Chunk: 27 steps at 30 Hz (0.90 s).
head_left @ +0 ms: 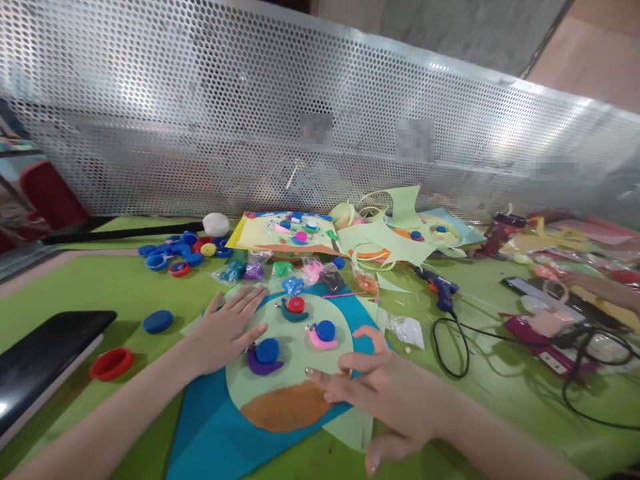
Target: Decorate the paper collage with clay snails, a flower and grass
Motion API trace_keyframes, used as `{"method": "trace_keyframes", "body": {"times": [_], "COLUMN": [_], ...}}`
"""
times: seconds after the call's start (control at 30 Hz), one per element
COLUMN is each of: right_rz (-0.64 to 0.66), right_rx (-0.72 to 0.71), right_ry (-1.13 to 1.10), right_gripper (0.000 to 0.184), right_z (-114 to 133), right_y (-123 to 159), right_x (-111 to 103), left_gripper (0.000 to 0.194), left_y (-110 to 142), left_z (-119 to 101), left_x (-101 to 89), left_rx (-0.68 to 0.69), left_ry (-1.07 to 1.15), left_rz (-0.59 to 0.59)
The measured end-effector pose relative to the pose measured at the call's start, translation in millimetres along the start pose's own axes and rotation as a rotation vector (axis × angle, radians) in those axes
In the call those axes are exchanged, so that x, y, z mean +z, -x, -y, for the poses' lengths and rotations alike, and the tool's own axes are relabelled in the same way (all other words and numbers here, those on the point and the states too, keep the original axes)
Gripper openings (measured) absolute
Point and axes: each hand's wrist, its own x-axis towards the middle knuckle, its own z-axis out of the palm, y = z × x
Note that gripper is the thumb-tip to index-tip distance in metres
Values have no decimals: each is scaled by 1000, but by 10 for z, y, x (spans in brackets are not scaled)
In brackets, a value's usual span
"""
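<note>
A pale green paper disc (pixel 280 373) with a brown patch lies on a blue sheet (pixel 210 433) before me. On the disc sit three clay snails with bottle-cap shells: purple (pixel 265 357), pink (pixel 323 335) and teal with a red cap (pixel 293 308). My left hand (pixel 227 330) rests flat on the disc's left edge, fingers spread, beside the purple snail. My right hand (pixel 375 390) hovers at the disc's right side, fingers stretched toward the brown patch, holding nothing that I can see.
Loose blue and red bottle caps (pixel 183 257) lie at the back left, with small bags of clay (pixel 280 270) behind the disc. A blue glue gun (pixel 439 287) and its black cord (pixel 450 340) lie right. A dark tablet (pixel 45 357) sits at the left edge. A perforated metal screen (pixel 300 120) stands behind.
</note>
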Motion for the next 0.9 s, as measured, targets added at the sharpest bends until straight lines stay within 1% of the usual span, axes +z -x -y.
{"method": "trace_keyframes", "body": {"times": [0.2,0.43,0.5,0.57,0.67,0.77,0.9], "right_rz": [-9,-68,-80,-118,-142,-114,-97], "right_rx": [46,55,39,-6,-68,-69,-39], "right_ry": [58,63,19,-74,-190,-205,-138], "right_gripper": [81,77,74,70,70,74,76], "right_z": [-11,-44,-64,-71,-58,-47,-58], "right_y": [28,69,77,68,35,13,28], "right_x": [-21,-60,-90,-110,-86,-19,19], "left_gripper": [65,65,63,62,61,64,65], "left_y": [-7,-4,-5,-5,-2,4,6], "left_z": [8,19,20,20,17,11,7], "left_x": [10,16,17,16,8,-3,-8], "left_rx": [-2,2,3,4,3,6,8], "left_ry": [-4,4,8,11,14,16,13], "left_rz": [10,1,-7,-14,-14,-5,4]}}
